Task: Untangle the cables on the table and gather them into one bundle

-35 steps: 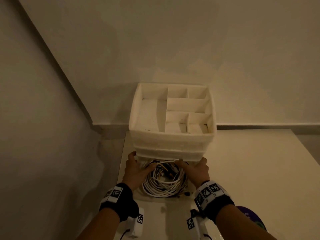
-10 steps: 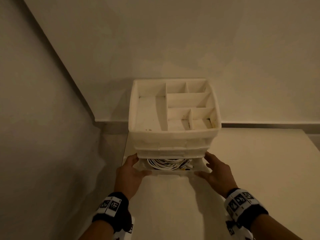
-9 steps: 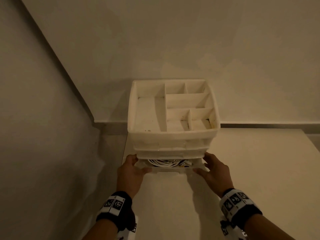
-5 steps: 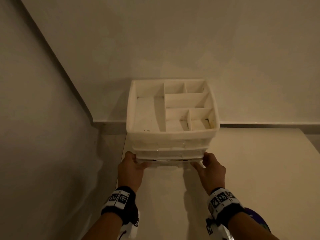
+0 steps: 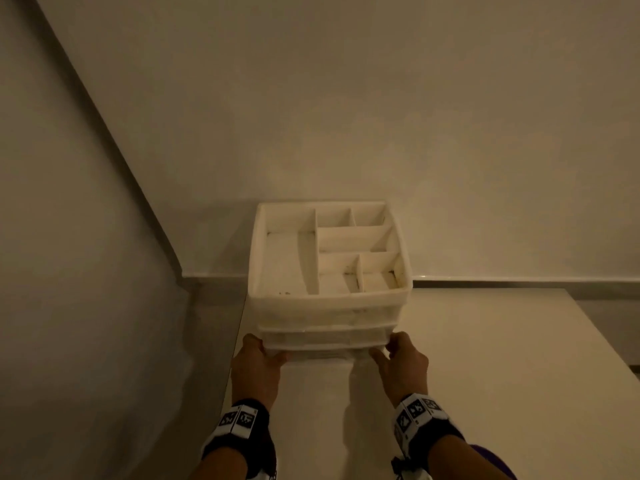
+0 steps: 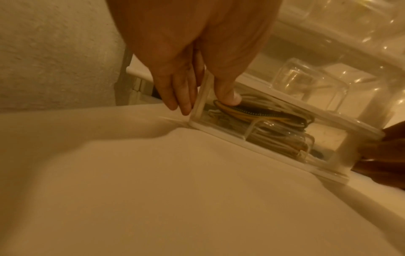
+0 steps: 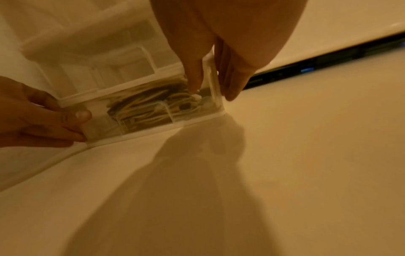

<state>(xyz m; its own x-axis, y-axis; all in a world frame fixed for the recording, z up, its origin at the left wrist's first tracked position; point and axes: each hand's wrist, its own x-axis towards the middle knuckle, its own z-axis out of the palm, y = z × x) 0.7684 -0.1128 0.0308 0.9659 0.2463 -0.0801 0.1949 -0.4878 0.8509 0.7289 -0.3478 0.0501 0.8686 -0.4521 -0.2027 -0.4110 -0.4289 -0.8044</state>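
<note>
The bundle of white, yellow and black cables (image 6: 258, 119) (image 7: 149, 104) lies coiled inside the clear bottom drawer (image 5: 325, 355) of a white plastic organizer (image 5: 329, 306). From the head view the cables are hidden. My left hand (image 5: 258, 365) (image 6: 203, 102) pinches the drawer's left front corner, thumb on the front face and fingers on the side. My right hand (image 5: 401, 362) (image 7: 213, 90) pinches the right front corner the same way. The drawer front stands almost flush under the organizer.
The organizer's top tray has several empty compartments. It stands at the back left of a cream table (image 5: 485, 358), close to the corner of two walls. A purple object (image 5: 485, 459) shows near my right forearm.
The drawer with the coiled cables has slid back into the organizer. Both hands moved forward with it, and the cables went out of sight in the head view.
</note>
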